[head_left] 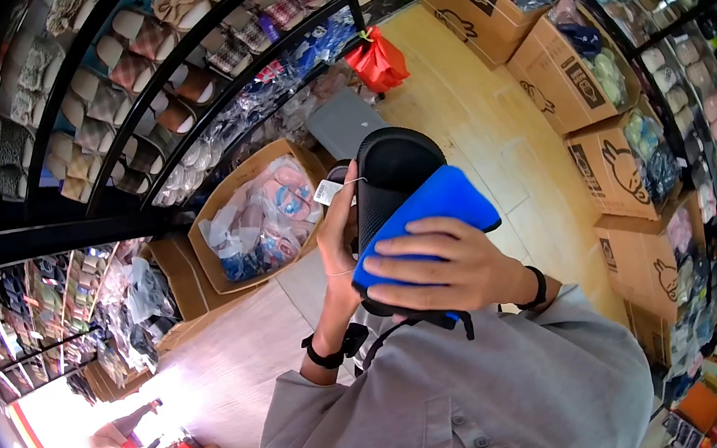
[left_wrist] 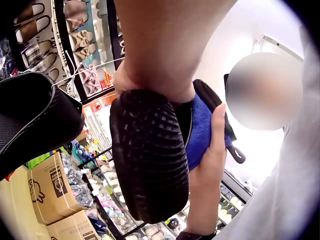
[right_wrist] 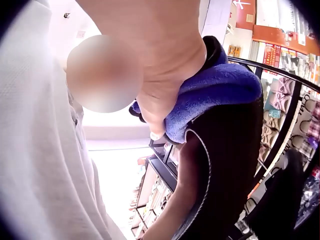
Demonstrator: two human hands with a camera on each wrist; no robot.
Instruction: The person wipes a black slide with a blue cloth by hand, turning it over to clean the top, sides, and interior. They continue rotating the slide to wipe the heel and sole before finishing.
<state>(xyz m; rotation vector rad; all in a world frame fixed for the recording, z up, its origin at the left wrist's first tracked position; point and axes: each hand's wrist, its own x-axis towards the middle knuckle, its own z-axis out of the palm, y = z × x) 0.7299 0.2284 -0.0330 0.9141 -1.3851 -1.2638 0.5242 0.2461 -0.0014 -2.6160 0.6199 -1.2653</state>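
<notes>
Fingers of the right hand (head_left: 458, 265) lie slightly spread across a blue plush piece (head_left: 462, 189), thumb on its other side, so it's gripped. Left hand (head_left: 337, 231) holds a black slipper (head_left: 396, 161) by its side; some of its fingers are hidden, can't tell exactly where those sit

Biggest first: black shelving rack (head_left: 51, 237) on the left of the head view, rows of footwear on it. Pale floor (head_left: 502, 193) beyond the hands, grey shirt (head_left: 486, 387) on the person, just below them. Cardboard boxes (head_left: 615, 161) line the right side, cartoon rabbit printed on them, bagged goods inside. Filled carton (head_left: 213, 282) to the left of the hands, apart from them. Red bag (head_left: 378, 58) hangs by the end of the rack

Work items: black slipper is up in front of the shirt, between both hands. Blue plush piece, dark edging, overlaps its near part; can't tell if any is tucked inside. Second black slipper (left_wrist: 42, 117) at the edge of the left wrist view, white cord (left_wrist: 74, 75) at its rim

Small stuff: dark wristband (head_left: 327, 350) on the left wrist, white tag (head_left: 328, 192) beside the left hand
</notes>
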